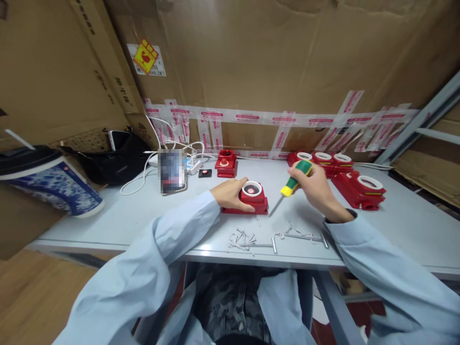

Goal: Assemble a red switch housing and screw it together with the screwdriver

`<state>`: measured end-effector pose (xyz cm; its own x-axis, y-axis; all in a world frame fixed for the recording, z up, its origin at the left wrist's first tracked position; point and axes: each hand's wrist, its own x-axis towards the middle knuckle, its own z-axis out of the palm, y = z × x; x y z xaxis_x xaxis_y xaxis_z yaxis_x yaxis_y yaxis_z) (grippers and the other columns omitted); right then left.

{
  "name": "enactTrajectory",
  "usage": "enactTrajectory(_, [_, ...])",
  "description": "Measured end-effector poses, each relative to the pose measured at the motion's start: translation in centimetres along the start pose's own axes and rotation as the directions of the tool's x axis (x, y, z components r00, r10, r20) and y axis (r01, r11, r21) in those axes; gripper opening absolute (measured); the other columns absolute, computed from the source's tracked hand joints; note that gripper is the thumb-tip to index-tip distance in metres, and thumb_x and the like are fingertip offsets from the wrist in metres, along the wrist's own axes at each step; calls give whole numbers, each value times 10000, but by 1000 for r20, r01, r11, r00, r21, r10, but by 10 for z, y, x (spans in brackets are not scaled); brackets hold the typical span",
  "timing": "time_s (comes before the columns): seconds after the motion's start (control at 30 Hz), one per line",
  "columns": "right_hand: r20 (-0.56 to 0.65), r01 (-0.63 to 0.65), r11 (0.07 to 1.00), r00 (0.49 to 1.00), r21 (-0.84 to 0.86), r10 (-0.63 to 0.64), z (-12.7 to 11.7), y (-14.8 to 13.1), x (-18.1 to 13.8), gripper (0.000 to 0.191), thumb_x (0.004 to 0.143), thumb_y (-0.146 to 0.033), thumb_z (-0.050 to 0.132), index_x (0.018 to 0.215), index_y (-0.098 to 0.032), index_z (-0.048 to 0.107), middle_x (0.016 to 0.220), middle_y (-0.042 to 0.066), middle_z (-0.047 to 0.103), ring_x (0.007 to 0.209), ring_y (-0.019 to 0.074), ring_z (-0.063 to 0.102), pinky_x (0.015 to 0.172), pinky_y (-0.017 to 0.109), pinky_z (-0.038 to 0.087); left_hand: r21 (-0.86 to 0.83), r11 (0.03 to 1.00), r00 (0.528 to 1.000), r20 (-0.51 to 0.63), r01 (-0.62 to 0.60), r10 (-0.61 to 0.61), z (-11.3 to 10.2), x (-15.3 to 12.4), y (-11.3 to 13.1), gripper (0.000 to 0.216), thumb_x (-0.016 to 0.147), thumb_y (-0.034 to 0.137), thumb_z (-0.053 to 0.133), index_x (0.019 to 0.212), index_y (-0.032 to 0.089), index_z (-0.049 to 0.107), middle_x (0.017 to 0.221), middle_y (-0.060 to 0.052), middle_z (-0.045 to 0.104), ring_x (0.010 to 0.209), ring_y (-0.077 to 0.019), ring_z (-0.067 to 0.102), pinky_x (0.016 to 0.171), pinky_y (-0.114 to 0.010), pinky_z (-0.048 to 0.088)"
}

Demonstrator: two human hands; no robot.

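Note:
My left hand (232, 192) is closed around a red housing with a white ring (260, 205) that lies on the table. In my right hand (318, 187) is a screwdriver (287, 188) with a green and yellow handle, its shaft slanting down to the left. The tip is just right of the housing's lower right corner; whether it touches the tabletop I cannot tell. One loose screw (258, 222) lies in front of the housing. Nearer the edge are a small heap of screws (245, 236) and two metal T-shaped rods (264, 245), (305, 237) with thin strings.
More red housings (359, 187) stand at the right rear, and an open red housing (226, 164) at the back. Beside that lies a small black square part (204, 173). A phone (172, 172), white cables (143, 179), a black bag (108, 165) and a large cup (57, 184) occupy the left.

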<state>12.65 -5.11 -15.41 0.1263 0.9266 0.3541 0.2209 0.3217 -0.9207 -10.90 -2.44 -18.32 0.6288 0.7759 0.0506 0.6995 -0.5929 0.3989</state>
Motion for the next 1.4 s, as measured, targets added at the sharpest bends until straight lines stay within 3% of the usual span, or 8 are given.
enactTrajectory(0.07, [30,-44,999,999,27,43,11,13,-3,243,654,-356,715,678,-215,518,498,-54,529,402,146,558,376,286,499,-10,1000,1000,-6,10,-10,0,1,-3,651,583,664,688,984,195,478,916,-77,646,838,-268,619,692,-319,424])
enactTrajectory(0.17, [44,-12,1000,999,22,11,17,22,-8,261,671,-370,717,688,-216,506,506,-55,536,404,155,580,372,281,504,-14,1000,1000,-16,22,-22,0,3,-7,650,570,675,690,963,202,481,885,-65,645,835,-268,620,685,-316,426])
enactTrajectory(0.33, [79,38,999,996,-28,-36,17,22,-13,282,675,-399,726,707,-219,511,552,-39,552,466,183,620,407,303,527,-34,999,1000,-18,22,-22,0,3,-7,640,565,661,698,958,206,480,884,-58,651,830,-261,623,690,-313,430])
enactTrajectory(0.57, [100,10,998,995,-69,-3,15,16,-14,305,667,-435,722,709,-228,501,552,-32,546,476,197,618,430,334,537,-29,999,1000,-9,15,-16,0,3,-7,629,586,647,697,978,205,481,884,-50,651,829,-255,625,697,-306,434])
enactTrajectory(0.77, [-60,97,995,994,29,-95,2,0,-5,275,674,-416,719,702,-227,523,587,-34,521,491,165,586,456,344,556,-26,1000,1000,-12,6,-6,1,4,-10,700,575,696,683,1023,196,487,961,-79,650,886,-278,617,728,-325,432])
enactTrajectory(1.0, [-352,223,970,919,96,-176,-2,3,11,275,687,-427,691,746,-228,511,660,-28,523,542,141,563,486,334,564,-21,999,999,27,-29,30,-4,-2,-6,622,598,647,694,970,203,468,890,-46,636,805,-237,609,683,-296,416])
enactTrajectory(1.4, [-303,116,982,951,148,-67,9,26,23,345,654,-469,705,771,-238,476,737,-16,516,604,162,584,529,365,575,-24,999,997,68,-40,42,-5,-5,-3,619,588,647,704,955,209,466,866,-37,638,778,-227,606,658,-287,404])
